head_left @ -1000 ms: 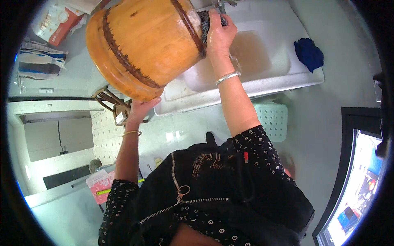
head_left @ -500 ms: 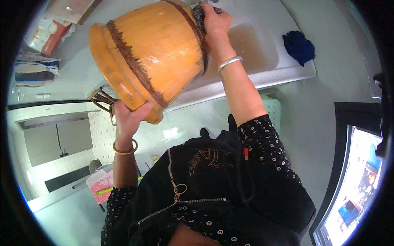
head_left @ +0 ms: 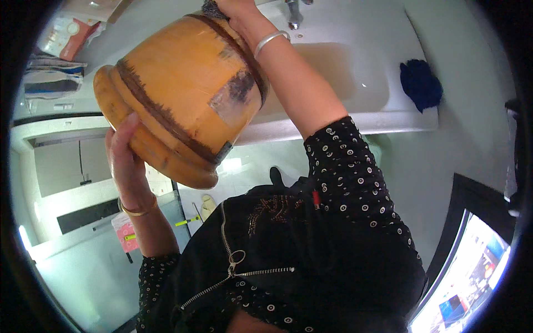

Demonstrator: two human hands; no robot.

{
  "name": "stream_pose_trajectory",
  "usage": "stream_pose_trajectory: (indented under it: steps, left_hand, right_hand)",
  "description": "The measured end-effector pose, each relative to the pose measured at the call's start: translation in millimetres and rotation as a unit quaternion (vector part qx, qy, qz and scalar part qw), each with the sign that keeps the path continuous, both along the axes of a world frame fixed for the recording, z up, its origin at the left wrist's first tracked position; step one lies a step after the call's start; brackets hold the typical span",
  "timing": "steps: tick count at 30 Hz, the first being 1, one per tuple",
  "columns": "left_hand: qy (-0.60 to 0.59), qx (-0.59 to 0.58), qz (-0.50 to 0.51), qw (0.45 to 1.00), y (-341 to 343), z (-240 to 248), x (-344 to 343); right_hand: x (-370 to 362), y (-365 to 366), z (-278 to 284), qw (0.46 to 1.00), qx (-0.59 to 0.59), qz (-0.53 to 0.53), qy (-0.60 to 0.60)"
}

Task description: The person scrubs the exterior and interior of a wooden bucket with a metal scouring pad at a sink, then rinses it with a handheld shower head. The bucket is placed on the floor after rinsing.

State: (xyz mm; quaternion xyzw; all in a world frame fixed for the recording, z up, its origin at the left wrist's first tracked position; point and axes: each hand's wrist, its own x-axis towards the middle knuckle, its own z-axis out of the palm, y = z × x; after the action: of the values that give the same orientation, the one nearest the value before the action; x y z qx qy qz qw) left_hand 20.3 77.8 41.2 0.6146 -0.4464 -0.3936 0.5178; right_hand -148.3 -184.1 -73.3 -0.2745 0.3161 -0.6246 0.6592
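Observation:
A large orange-yellow wooden bucket (head_left: 183,72) with jagged dark brown bands is tilted over the left side of a white sink (head_left: 333,119). My left hand (head_left: 126,152) grips its thick rim at the lower left, thumb on the outer side. At the bucket's other end, by the upper band, my right hand (head_left: 236,10) closes on a dark grey scouring pad (head_left: 212,9); the picture's top edge cuts part of this hand off. A scuffed patch, grey and blackish, shows on the bucket's side facing me.
Murky brownish water (head_left: 327,61) lies in the sink under a metal faucet (head_left: 294,15). A dark blue cloth (head_left: 421,84) rests on the sink's right ledge. Folded towels (head_left: 55,75) and a tissue pack (head_left: 65,36) are at the left. A bright window (head_left: 472,277) is at lower right.
The bucket has shifted left and turned, bringing the scuffed patch into view. My right hand with the scouring pad has moved left and up; my left hand has moved left with the rim.

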Motion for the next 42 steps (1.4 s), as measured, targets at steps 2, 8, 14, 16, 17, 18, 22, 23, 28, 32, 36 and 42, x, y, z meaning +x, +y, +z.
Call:
stream_pose_trajectory:
  steps: [2,8,14,16,17,18,22,23,28,32,36,42]
  left_hand:
    - [0.045,-0.004,0.047,0.998,-8.9,3.2,19.8]
    - [0.156,-0.002,0.074,0.985,-17.4,7.2,61.6]
    - [0.178,0.000,0.070,0.982,-21.2,9.5,60.1]
    - [0.201,-0.007,0.066,0.977,-29.0,13.0,57.0]
    - [0.193,-0.006,0.081,0.978,-33.0,15.2,55.5]
    - [0.205,-0.004,0.076,0.976,-35.2,16.4,53.6]
    - [0.256,-0.007,0.060,0.965,-45.7,22.1,49.9]
    - [0.248,-0.007,0.039,0.968,-47.6,23.2,50.5]
    - [0.270,0.000,-0.019,0.963,-61.3,24.2,62.4]
    - [0.278,-0.008,0.001,0.961,-84.9,21.6,80.3]
    - [0.275,-0.036,-0.006,0.961,-115.1,22.4,101.6]
    - [0.256,-0.047,0.046,0.965,-114.0,12.9,102.2]
  right_hand:
    - [17.1,-7.8,4.6,0.999,-0.008,0.019,0.046]
    - [26.2,11.3,-59.0,0.995,-0.059,0.075,0.015]
    - [-79.0,52.8,-194.4,0.794,0.020,0.077,0.602]
    - [-111.0,60.9,-227.4,0.710,0.114,-0.027,0.694]
    - [-118.9,65.9,-240.5,0.603,0.104,-0.087,0.787]
    - [-121.4,70.7,-251.0,0.459,0.110,-0.188,0.861]
    - [-97.0,79.5,-263.9,0.587,0.029,0.030,0.808]
    - [-88.4,77.3,-257.9,0.697,0.028,0.057,0.715]
    - [-65.7,60.9,-146.5,0.914,-0.057,-0.096,0.389]
    - [-7.1,91.7,9.7,0.881,-0.277,-0.173,0.343]
    - [90.2,144.0,90.1,0.775,-0.396,-0.231,0.435]
    - [59.1,76.5,37.3,0.738,-0.216,-0.286,0.572]
